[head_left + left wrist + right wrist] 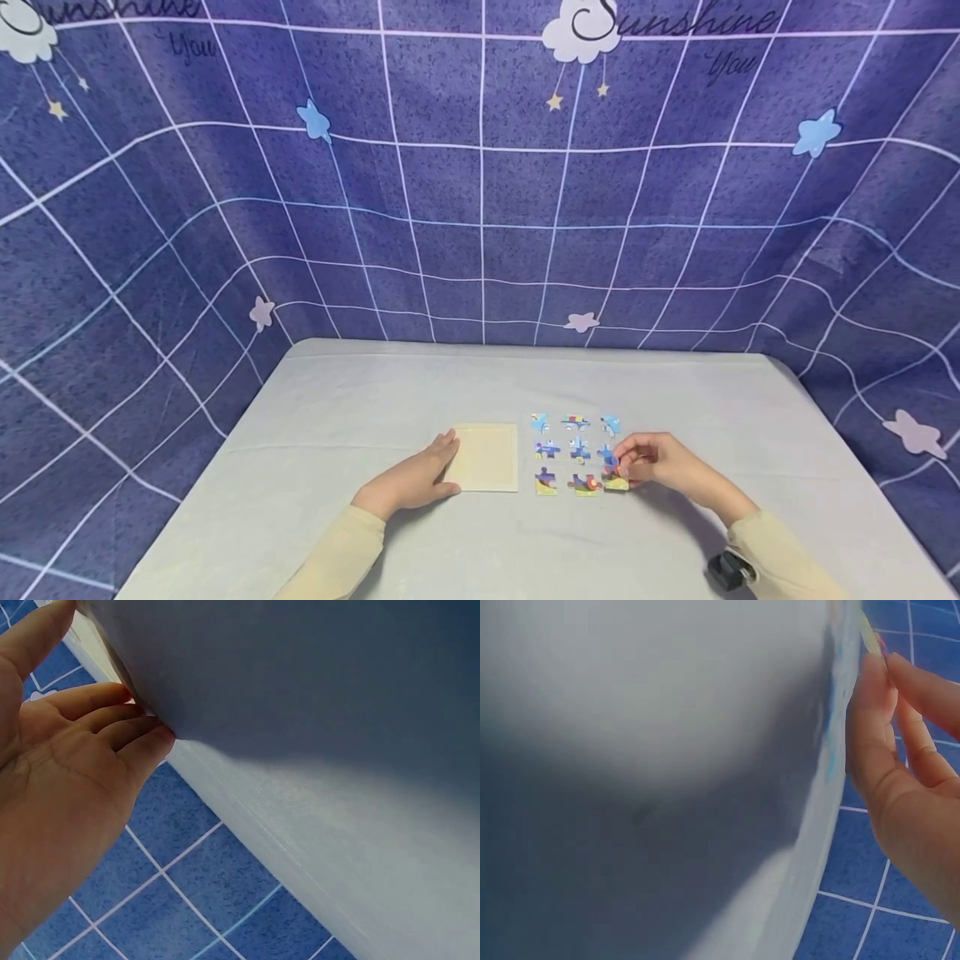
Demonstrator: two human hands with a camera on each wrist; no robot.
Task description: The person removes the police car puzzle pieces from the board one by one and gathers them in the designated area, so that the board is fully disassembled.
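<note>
A pale square puzzle tray (487,458) lies on the grey-white table. My left hand (416,479) rests against its left side, thumb near the front corner and fingers near the back one. Those fingers look fairly straight in the left wrist view, touching the tray's edge (106,654). To the right of the tray, jigsaw pieces (577,450) are laid out in rows. At the front right of them, my right hand (663,467) pinches a red and yellow jigsaw piece (617,482) between thumb and fingertips. In the right wrist view this piece (868,634) is seen edge-on, lifted and tilted.
The cloth-covered table (390,383) reaches back to a purple curtain (517,183) with white grid lines and stars, which also hangs at both sides. A small black device (729,571) sits by the right sleeve.
</note>
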